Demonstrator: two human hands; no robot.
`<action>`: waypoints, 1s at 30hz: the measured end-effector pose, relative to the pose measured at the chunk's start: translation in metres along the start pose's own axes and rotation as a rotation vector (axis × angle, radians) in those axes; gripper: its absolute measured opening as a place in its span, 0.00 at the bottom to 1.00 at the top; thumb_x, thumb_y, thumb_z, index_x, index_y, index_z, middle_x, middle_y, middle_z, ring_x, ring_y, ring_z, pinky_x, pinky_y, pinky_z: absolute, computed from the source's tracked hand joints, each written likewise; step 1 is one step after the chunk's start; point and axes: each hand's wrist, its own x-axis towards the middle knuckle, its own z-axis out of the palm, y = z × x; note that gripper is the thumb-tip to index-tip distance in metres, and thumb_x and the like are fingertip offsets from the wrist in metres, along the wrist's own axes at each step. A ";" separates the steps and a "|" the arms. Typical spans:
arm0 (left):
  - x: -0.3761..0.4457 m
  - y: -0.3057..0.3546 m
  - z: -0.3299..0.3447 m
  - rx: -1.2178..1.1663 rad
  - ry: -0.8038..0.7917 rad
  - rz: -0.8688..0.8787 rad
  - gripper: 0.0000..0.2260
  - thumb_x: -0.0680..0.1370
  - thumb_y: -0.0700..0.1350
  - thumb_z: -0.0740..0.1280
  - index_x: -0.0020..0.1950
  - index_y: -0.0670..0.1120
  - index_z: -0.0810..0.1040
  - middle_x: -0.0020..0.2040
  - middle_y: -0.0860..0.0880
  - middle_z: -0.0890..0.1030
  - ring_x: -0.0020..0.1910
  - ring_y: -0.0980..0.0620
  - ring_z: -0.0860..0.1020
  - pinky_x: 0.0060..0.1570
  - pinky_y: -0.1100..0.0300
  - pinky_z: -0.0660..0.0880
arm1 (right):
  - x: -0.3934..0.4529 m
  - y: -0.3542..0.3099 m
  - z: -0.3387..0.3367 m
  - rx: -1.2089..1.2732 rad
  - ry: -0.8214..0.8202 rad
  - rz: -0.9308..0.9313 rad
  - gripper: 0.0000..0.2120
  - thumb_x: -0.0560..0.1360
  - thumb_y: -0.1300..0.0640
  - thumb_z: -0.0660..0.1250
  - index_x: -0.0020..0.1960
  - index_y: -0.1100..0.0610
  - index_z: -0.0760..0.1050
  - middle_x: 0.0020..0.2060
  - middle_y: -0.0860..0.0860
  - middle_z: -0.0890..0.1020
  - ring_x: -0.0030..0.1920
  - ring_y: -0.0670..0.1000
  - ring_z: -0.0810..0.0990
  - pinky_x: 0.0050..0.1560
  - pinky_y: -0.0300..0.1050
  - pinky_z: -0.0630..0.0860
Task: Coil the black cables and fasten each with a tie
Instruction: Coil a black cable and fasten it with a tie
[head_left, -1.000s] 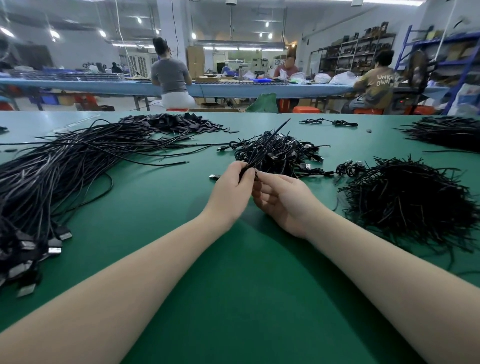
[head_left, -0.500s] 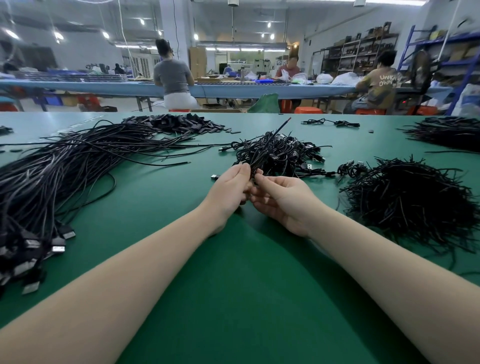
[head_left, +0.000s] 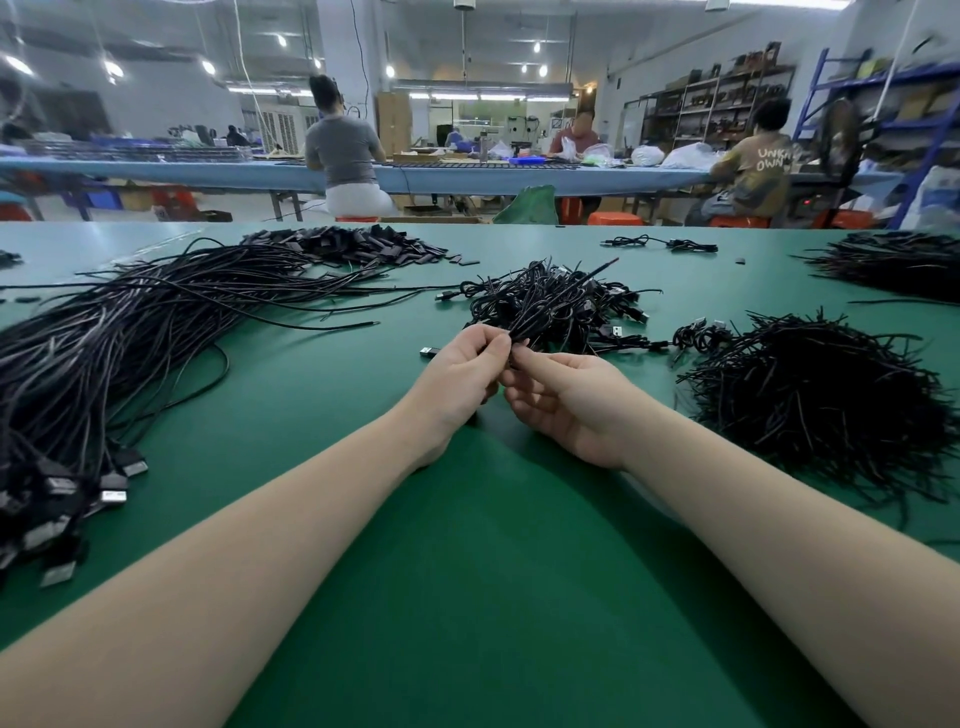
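Note:
My left hand and my right hand meet at the middle of the green table. Together they pinch a coiled black cable whose loops stick up and away from my fingertips. Whether a tie is on it is hidden by my fingers. Just behind lies a heap of coiled cables. A long bundle of loose black cables with USB plugs spreads over the left side. A mound of black ties sits to the right of my right hand.
A pile of small black parts lies at the far left centre, another dark heap at the far right. One tied cable rests near the far edge. A loose USB plug lies left of my hands. People sit at a blue bench behind.
My hands have risen slightly from the table with the coil. The fingertips of both hands have drawn closer together on it.

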 end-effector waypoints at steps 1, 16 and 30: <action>0.000 0.000 0.000 0.015 0.007 0.012 0.08 0.83 0.42 0.58 0.45 0.49 0.73 0.30 0.55 0.72 0.24 0.63 0.67 0.27 0.71 0.65 | 0.000 -0.001 -0.001 0.005 -0.014 0.013 0.07 0.77 0.60 0.66 0.41 0.62 0.76 0.29 0.52 0.81 0.29 0.46 0.79 0.33 0.35 0.78; 0.004 0.040 0.006 0.522 -0.050 -0.298 0.11 0.79 0.46 0.56 0.38 0.47 0.71 0.25 0.53 0.76 0.22 0.54 0.73 0.29 0.64 0.61 | -0.003 -0.003 -0.006 -1.698 0.290 -1.015 0.04 0.74 0.69 0.61 0.44 0.63 0.74 0.40 0.59 0.78 0.42 0.60 0.76 0.41 0.47 0.68; 0.015 0.053 -0.040 0.326 -0.195 0.052 0.09 0.75 0.42 0.72 0.52 0.53 0.78 0.45 0.57 0.82 0.39 0.64 0.79 0.39 0.70 0.73 | 0.001 -0.009 0.002 -0.801 0.316 -0.737 0.07 0.77 0.58 0.67 0.40 0.51 0.74 0.37 0.50 0.82 0.41 0.48 0.81 0.44 0.48 0.78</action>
